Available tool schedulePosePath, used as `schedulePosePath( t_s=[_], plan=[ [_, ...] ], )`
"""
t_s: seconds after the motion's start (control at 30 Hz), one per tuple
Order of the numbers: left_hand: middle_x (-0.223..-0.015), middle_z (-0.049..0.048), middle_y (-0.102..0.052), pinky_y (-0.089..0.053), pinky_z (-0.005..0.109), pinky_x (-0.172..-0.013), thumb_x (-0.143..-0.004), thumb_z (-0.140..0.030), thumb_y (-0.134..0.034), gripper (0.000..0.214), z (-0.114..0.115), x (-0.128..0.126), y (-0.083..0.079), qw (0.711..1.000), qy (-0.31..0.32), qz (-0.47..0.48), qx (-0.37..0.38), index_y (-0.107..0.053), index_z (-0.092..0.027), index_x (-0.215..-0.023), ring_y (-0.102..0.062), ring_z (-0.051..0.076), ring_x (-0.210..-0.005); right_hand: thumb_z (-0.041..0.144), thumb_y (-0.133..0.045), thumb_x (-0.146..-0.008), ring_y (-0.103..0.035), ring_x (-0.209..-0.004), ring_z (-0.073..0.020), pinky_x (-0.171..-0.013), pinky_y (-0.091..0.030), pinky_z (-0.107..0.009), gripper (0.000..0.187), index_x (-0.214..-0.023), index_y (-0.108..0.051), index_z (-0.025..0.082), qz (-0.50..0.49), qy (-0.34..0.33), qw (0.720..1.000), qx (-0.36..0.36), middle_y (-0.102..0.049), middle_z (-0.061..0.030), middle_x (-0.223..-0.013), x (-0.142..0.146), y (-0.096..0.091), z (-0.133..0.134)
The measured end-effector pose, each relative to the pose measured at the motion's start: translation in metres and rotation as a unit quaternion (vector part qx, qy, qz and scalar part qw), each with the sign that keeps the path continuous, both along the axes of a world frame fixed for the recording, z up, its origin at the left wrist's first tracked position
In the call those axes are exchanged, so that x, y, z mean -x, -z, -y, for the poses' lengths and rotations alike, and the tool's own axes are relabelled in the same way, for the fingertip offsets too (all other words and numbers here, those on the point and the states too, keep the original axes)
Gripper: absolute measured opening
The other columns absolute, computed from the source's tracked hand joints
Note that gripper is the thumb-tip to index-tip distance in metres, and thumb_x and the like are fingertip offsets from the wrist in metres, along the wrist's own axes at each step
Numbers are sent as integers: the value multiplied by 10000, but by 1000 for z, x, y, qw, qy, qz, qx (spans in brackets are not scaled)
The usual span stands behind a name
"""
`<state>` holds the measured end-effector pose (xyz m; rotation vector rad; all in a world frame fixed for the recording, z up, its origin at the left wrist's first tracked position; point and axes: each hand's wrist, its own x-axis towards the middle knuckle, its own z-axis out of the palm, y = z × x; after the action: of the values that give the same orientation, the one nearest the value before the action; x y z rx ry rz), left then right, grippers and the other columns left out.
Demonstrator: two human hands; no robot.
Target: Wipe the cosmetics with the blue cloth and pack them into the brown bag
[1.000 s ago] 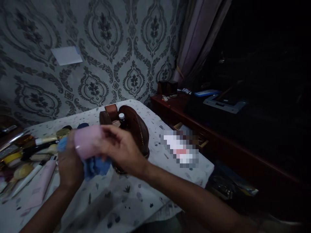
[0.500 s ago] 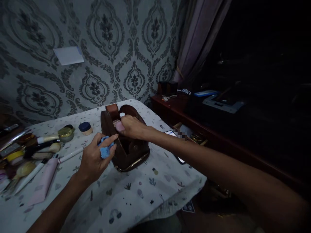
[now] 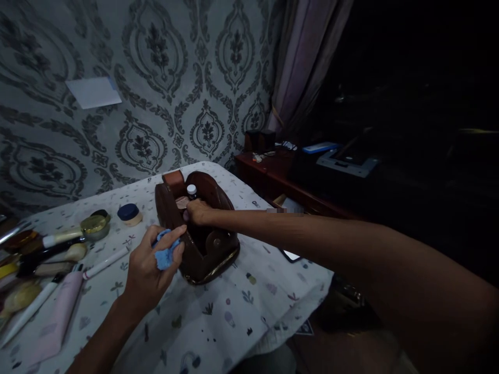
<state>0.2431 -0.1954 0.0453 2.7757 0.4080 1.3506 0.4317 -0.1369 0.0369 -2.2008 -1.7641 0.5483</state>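
Note:
A brown leather pouch [image 3: 210, 249] stands open on the patterned tablecloth [image 3: 218, 311]. My right hand [image 3: 198, 211] reaches into its top, fingers curled down inside beside a pink item and a small white-capped bottle [image 3: 191, 190]; what the fingers grip is hidden. My left hand [image 3: 150, 265] rests against the pouch's left side, closed on a crumpled blue cloth [image 3: 166, 253].
Cosmetics lie at the left: a pink tube [image 3: 58, 317], a white pen-like stick [image 3: 105, 262], a gold-lidded jar [image 3: 92, 226], a blue-lidded jar [image 3: 128, 213]. A phone [image 3: 290, 254] lies right of the pouch. A dark wooden sideboard [image 3: 280, 179] stands past the table's right edge.
A second ago both hands held a pink item and the blue cloth in front of the pouch. The right hand has since carried the pink item into the pouch; the left hand kept the cloth.

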Motion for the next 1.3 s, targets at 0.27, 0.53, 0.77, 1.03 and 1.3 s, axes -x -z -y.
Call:
schedulePosePath(
  t_s=[0.27,0.53,0.77,1.03,1.3],
  plan=[
    [-900,29,-494,-405,241,-565,-967,-152,-519,303,0,1,2,1000,3,2,6,-581,-183,-1263,-542,142,-740,228,-736,-766,-733,-1028,-307,-794,-587,-276,276,-1035,-779,188,33,4,999,18,-765,-123,-1110,2,-1,-3],
    [-912,34,-495,-411,239,-566,-966,-171,-525,297,1,2,3,1000,-7,-4,16,-596,-169,-1254,-550,140,-735,210,-682,-837,-714,-1084,-288,-847,-565,-278,270,-1086,-752,132,54,-9,997,45,-748,-166,-1143,7,-15,7],
    [-884,27,-500,-446,235,-587,-982,-214,-505,297,2,3,1,1000,-23,-10,11,-594,-174,-1262,-564,131,-705,224,-692,-826,-721,-1059,-266,-836,-549,-244,262,-1070,-764,160,46,-16,998,46,-761,-125,-1119,4,-19,13],
    [-894,37,-529,-473,236,-613,-986,-278,-491,310,3,4,2,999,-37,-6,21,-634,-187,-1246,-569,133,-713,245,-693,-838,-730,-1009,-243,-768,-532,-201,243,-1042,-766,134,47,-18,998,23,-765,-108,-1081,4,-31,24],
    [-900,44,-544,-453,224,-571,-995,-287,-475,326,3,6,1,999,-41,-14,11,-635,-169,-1253,-559,125,-690,270,-614,-895,-700,-990,-238,-859,-507,-272,223,-927,-747,94,51,-44,995,-67,-751,-129,-987,-5,-96,41]
  ],
)
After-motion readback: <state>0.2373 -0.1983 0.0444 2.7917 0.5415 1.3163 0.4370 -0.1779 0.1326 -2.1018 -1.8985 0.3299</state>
